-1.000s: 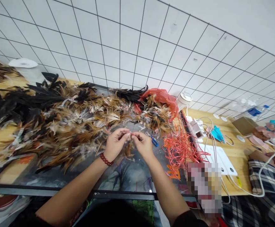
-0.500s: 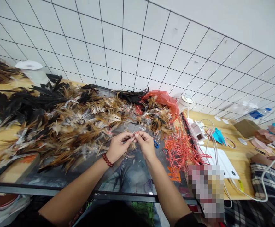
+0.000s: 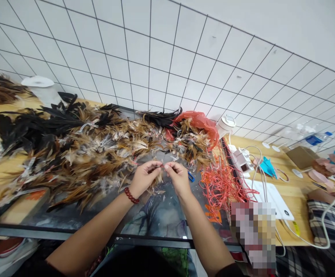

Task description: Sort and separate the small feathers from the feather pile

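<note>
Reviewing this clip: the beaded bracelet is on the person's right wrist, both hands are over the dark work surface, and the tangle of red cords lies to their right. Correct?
Wrong wrist: the head view shows the beaded bracelet on the left. Both hands, left and right, are over the dark work surface; the red cords lie to their right.

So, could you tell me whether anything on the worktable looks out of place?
The red cords lie in a loose tangle beside the right hand, with a stray strand over the white board; nothing looks clearly damaged.
</note>
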`<state>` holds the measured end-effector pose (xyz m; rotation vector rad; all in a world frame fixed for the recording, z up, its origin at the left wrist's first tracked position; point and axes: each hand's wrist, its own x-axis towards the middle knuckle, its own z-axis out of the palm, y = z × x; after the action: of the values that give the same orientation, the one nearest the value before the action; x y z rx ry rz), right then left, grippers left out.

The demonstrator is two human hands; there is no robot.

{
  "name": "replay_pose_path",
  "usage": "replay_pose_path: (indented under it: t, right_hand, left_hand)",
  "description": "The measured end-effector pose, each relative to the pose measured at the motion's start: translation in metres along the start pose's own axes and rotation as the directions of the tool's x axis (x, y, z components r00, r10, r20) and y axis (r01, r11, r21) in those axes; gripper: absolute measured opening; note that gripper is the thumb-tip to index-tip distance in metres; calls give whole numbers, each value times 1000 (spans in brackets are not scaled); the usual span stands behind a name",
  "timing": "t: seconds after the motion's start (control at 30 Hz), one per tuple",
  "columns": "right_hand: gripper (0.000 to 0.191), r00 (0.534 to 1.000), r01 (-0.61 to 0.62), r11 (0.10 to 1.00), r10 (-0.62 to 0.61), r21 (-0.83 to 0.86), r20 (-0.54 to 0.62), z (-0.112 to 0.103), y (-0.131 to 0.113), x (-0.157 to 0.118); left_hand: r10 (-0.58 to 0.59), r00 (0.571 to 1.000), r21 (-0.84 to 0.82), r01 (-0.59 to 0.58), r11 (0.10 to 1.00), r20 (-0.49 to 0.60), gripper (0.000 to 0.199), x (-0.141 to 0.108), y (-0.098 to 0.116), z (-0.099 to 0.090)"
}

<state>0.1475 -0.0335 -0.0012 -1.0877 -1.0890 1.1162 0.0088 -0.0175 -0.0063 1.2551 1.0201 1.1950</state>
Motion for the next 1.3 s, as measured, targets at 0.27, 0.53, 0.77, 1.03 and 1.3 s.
replay_pose_path:
  t: [0.27,0.53,0.77,1.03,1.3]
  right_hand:
    - [14,999,30,999,-30,-35,-16,-1,1,-1]
    - [20,996,-26,999,30,43,-89,0,1,3]
    - [29,990,-128,991,130,43,-50,1,3,5]
    - [37,944,-322,926,330,199,-7,6,12,5]
    - [37,948,-296,930,314,219,-50,0,9,8]
  left_hand:
    - [150,988,172,-155,973,37,14,0,-3,2]
    - [-5,999,-207,-1,978,-31,16,1,6,-2]
    - [135,972,-170,-168,971,-192,12,3,3,-1]
    - [181,976,-190,-156,969,119,11,-4,7,-4]
    - [126,992,163,-129,978,25,14,-3,5,0]
